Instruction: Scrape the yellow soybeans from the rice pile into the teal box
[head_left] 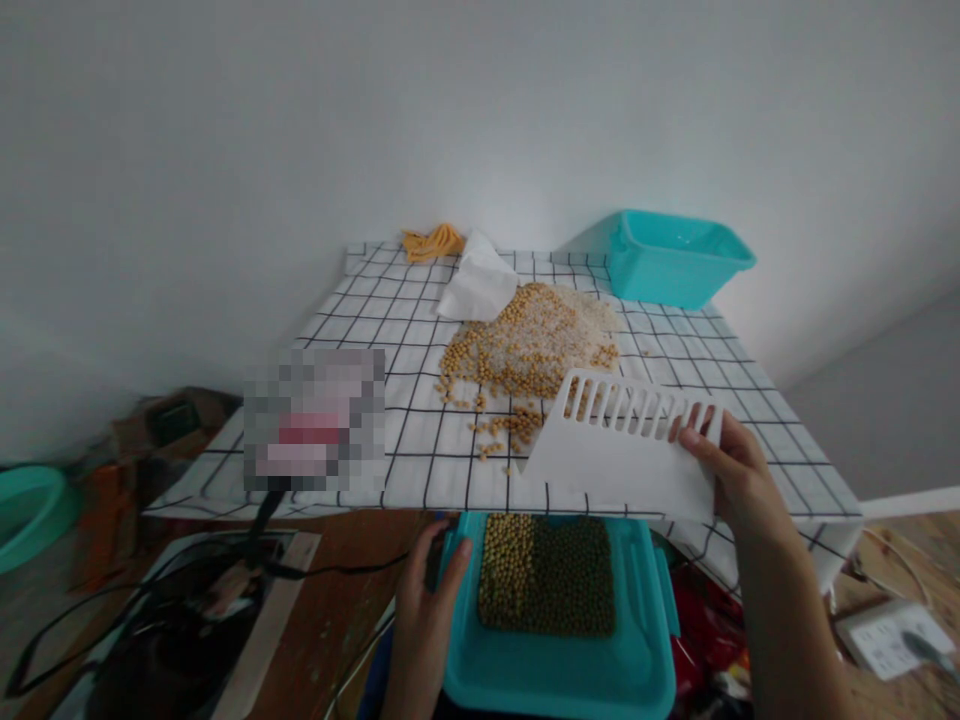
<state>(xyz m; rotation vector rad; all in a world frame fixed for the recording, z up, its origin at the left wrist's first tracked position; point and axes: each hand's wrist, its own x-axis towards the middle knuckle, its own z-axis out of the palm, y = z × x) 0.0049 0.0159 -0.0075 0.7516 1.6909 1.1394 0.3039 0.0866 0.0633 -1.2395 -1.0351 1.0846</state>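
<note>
My right hand [731, 460] grips the right end of a white plastic scraper-like board [615, 455] with a row of slots along its upper edge. The board stands over the table's front edge. Just beyond it, a pile of yellow soybeans [517, 375] mixed with pale rice-like grains [555, 325] lies on the cloth, with loose beans scattered in front. Below the table edge is a teal plastic bin [562, 680] holding yellow soybeans [506, 570] beside green beans [577, 580]. My left hand [427, 600] holds the bin's left rim, thumb on the inner side.
A checked cloth [397, 400] covers the table. Toward the back are a teal tub [667, 265], a white paper or cloth [480, 280] and a yellow cloth [433, 243]. A blurred-out object [315, 420] is at left. Cables and a power strip [892, 635] lie lower down.
</note>
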